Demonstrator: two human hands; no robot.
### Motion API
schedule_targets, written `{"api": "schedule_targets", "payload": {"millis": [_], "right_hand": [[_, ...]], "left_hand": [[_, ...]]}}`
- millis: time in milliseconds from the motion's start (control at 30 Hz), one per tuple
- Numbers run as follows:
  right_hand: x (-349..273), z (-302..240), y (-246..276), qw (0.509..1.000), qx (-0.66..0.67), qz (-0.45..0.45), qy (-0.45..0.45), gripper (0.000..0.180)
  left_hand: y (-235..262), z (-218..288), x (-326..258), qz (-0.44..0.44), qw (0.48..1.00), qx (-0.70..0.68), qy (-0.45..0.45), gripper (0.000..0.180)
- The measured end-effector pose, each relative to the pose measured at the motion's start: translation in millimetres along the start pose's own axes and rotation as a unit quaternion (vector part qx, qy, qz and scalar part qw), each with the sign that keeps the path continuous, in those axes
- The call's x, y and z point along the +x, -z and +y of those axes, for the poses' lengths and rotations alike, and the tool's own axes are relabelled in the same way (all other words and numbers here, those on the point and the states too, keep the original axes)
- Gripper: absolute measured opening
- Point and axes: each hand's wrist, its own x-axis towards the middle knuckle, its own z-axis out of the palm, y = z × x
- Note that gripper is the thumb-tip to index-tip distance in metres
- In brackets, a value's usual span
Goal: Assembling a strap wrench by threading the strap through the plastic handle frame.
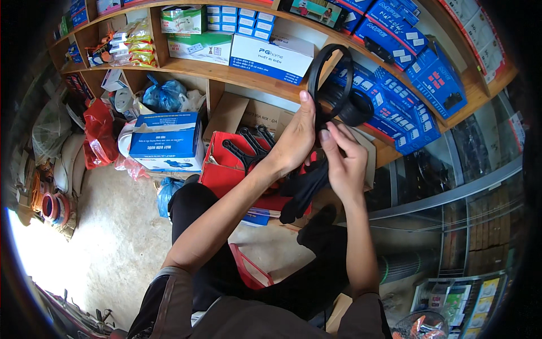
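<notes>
Left hand holds a smooth black rounded loop near limp dark fabric.

Wooden shelf holds white-and-blue carton, yellow packets. Blue plastic bag sits one level lower. Red bag hangs or stands (unclear) near blue-topped box.

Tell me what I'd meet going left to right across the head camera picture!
Crumpled red plastic bag → big blue-and-white cardboard box → the person's bare left hand → the bare right hand → rectangular blue cardboard box on the right-hand shelf.
</notes>
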Motion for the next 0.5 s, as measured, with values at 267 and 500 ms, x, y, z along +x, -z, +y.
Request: {"api": "schedule_targets", "payload": {"millis": [267, 500], "right_hand": [[-9.5, -12.3, 17.6, 0.978, 0.165, 0.120, -0.037, 0.025], [-14.8, -9.2, 0.9, 0.980, 0.165, 0.088, -0.061, 0.019]], "left_hand": [[15.4, 6.4, 14.2, -0.118, 0.944, -0.308, 0.015, 0.095], [7.4, -9.2, 16.5, -0.118, 0.929, -0.348, 0.045, 0.091]]}}
